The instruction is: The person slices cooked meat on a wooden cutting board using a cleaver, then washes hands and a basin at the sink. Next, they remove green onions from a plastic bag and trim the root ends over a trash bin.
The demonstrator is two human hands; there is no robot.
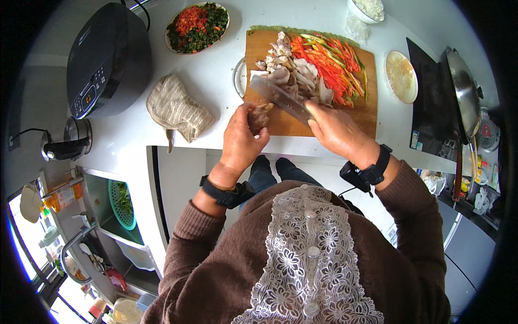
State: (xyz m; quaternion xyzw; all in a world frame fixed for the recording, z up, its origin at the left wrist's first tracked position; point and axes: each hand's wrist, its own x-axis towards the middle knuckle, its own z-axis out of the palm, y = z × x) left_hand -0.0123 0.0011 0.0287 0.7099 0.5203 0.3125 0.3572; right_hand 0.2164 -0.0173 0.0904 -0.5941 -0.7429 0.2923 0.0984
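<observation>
My right hand (338, 127) grips a cleaver (281, 99), its broad blade slanting up and left over the wooden cutting board (356, 117). At the board's lower left corner, my left hand (245, 133) holds a piece of meat (259, 117) between thumb and fingers, below the blade's tip. Sliced cooked meat (305, 75) is heaped on the board above the cleaver, partly covered by it. Red, orange and green pepper strips (334, 67) lie on the board to the right of the slices. The blade is slightly blurred.
An oven mitt (176, 107), a rice cooker (109, 60) and a plate of chopped greens and red peppers (197, 28) stand left. A metal-rimmed plate (240, 77) touches the board's left side. Right are a shallow bowl (400, 77) and a wok (463, 95) on the cooktop.
</observation>
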